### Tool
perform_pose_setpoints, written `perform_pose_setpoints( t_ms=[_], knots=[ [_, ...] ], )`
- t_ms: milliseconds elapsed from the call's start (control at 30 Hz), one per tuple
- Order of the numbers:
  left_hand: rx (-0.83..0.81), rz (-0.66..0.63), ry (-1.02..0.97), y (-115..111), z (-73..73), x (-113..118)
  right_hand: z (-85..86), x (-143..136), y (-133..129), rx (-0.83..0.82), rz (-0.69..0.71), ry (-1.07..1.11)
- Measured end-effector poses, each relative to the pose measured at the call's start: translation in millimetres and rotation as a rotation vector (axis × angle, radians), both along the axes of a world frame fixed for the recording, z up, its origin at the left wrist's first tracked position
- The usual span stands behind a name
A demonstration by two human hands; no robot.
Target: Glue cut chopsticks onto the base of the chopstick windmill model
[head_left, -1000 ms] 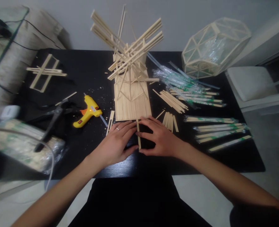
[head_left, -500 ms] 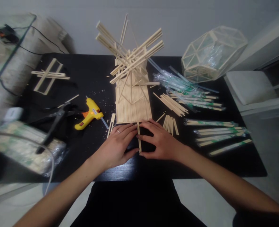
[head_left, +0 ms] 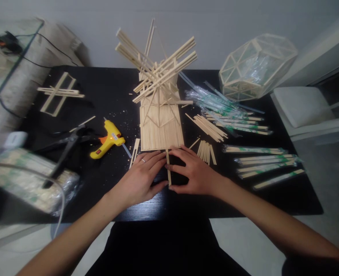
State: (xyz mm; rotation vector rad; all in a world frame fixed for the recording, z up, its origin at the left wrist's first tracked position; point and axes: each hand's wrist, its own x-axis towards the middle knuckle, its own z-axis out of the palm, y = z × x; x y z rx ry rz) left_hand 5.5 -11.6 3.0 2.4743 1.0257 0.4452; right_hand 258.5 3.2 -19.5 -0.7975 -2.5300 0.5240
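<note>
Black worktop (head_left: 106, 82) under everything, and the stick model (head_left: 162, 134) ran from its back edge forward. My left hand (head_left: 142, 174) and right hand (head_left: 196, 170) were both clamped on one thin stick (head_left: 169, 177) between the model and the front edge. Compared with a second earlier, only my view had tipped up slightly; grip and stick matched, so I'd say the work hadn't moved on.
</note>
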Motion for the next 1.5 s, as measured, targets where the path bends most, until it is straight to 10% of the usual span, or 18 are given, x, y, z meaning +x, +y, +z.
perform_pose_setpoints(
  t_ms=[1500],
  knots=[
    [0.001, 0.002, -0.016, -0.6, -0.6, 0.4, 0.3, -0.9, -0.6, 0.005, -0.014, -0.016]
  ],
)
